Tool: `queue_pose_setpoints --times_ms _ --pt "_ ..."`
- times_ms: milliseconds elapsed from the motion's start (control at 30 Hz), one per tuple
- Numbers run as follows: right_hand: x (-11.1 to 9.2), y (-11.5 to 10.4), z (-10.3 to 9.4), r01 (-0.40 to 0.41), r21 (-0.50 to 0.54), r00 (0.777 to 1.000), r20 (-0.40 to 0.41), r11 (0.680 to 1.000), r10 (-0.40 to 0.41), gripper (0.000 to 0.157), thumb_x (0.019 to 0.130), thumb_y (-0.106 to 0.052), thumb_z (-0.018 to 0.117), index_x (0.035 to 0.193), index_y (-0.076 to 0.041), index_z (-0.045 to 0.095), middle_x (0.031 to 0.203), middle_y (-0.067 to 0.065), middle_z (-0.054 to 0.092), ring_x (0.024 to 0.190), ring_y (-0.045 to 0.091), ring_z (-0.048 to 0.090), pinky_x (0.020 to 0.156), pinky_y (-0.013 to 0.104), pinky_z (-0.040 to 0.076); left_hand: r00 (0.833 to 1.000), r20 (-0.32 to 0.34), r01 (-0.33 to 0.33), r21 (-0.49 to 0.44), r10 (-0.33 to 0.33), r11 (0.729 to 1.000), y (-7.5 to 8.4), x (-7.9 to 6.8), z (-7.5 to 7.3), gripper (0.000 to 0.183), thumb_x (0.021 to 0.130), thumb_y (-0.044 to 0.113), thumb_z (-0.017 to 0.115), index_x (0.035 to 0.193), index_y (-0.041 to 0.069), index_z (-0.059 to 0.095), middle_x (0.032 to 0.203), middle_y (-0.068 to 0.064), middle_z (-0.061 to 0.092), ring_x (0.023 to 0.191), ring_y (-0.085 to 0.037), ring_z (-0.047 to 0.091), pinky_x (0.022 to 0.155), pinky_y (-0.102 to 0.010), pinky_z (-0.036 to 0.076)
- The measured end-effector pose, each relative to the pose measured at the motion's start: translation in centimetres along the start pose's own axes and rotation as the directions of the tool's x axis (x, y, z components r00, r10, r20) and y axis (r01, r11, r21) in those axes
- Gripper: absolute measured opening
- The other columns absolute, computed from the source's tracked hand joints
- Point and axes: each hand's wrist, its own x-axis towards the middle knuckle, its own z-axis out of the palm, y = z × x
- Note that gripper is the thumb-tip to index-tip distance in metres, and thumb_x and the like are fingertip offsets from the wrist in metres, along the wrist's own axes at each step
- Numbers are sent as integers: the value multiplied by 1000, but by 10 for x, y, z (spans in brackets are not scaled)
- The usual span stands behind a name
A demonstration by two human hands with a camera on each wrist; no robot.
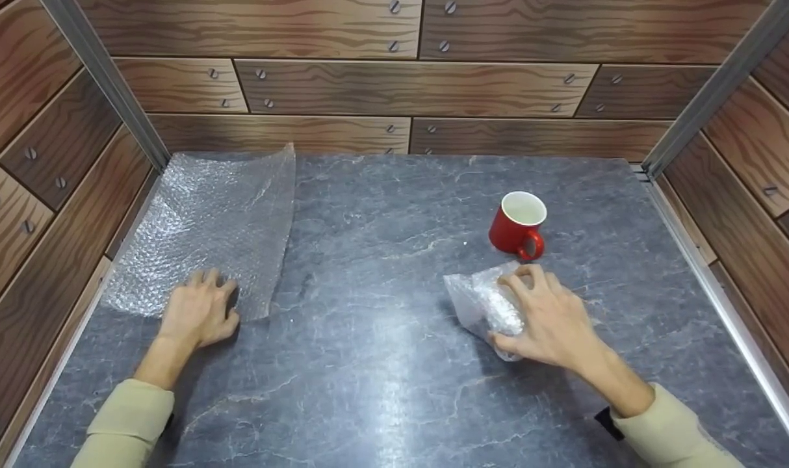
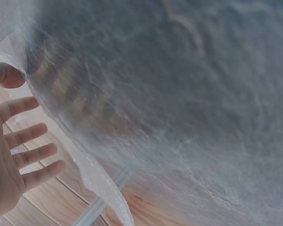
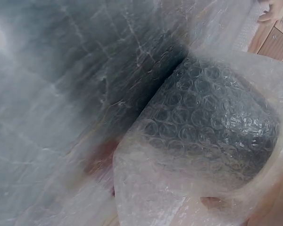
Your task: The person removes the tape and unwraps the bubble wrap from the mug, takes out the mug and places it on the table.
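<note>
On the left of the table a flat sheet of bubble wrap (image 1: 206,214) lies with its far right corner curling up. My left hand (image 1: 196,312) is at its near edge, fingertips over the plastic. The left wrist view shows that hand's fingers (image 2: 30,136) straight and spread beside the edge. My right hand (image 1: 554,318) grips a bundle wrapped in bubble wrap (image 1: 482,302), thumb on the near side and fingers over the far side. In the right wrist view something dark shows through the wrapped bundle (image 3: 207,122); its kind is hidden. Just beyond stands a red mug (image 1: 511,231), upright, white inside.
The grey marbled table (image 1: 368,260) is walled by wood-patterned panels (image 1: 414,88) at the back and both sides. Metal rails (image 1: 726,305) run along its side edges, and metal posts (image 1: 108,84) rise at the back corners.
</note>
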Motion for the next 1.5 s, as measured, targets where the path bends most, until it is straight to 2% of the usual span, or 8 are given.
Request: queue_pose_setpoints --times_ms 467,867,1233,1500 --pt "22 -13 8 82 42 996 17 996 -83 78 68 -62 83 129 -19 61 128 14 60 102 34 66 62 47 61 1000 15 -2 17 2 1000 0 1 -2 55 83 35 68 130 5 69 127 -27 65 111 -47 64 65 -57 62" --pt "39 -28 14 158 38 987 9 987 -159 78 69 -63 81 129 -19 59 130 14 60 103 33 66 62 45 62 999 32 -5 20 4 1000 -1 2 -2 56 85 37 67 132 5 68 132 -29 64 115 -49 64 61 -55 62" --pt "48 -37 20 186 61 982 19 981 -187 80 68 -65 81 132 -21 59 131 11 60 102 32 67 58 43 60 1000 -2 -5 4 5 1000 0 1 -2 54 82 34 69 127 4 71 123 -28 67 109 -48 65 63 -56 61" --pt "52 -39 24 207 81 977 30 975 -210 81 70 -65 79 135 -21 59 135 11 59 105 32 66 62 45 61 1000 -27 -5 -8 5 1000 0 2 -6 52 80 30 71 122 0 71 117 -28 68 103 -47 66 59 -55 60"
